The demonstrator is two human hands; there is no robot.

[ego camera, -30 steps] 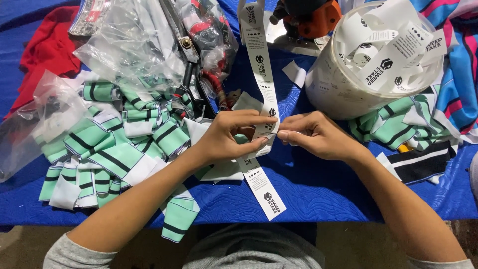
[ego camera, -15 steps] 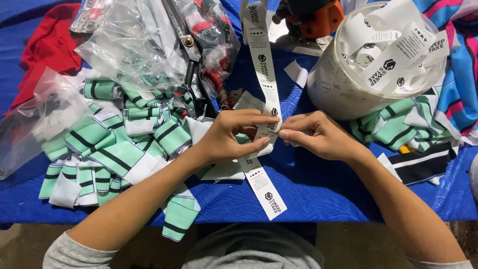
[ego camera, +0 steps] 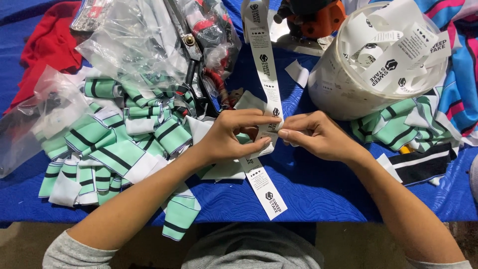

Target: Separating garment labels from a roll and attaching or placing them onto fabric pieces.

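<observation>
- Two hands meet at the middle of a blue table (ego camera: pixel 323 199), both pinched shut on one long white label strip (ego camera: pixel 264 65)
- left hand (ego camera: pixel 231 137) curls round the strip, thumb and fingers closed on it
- right hand (ego camera: pixel 318 135) nips the same spot from the right
- strip runs from the far edge to its loose near end
- green-striped cloth pieces (ego camera: pixel 114 144) heap at left beside clear plastic bags (ego camera: pixel 134 45)
- white tub (ego camera: pixel 373 65) at far right brims with cut labels, so much seems done, yet a long uncut length remains
</observation>
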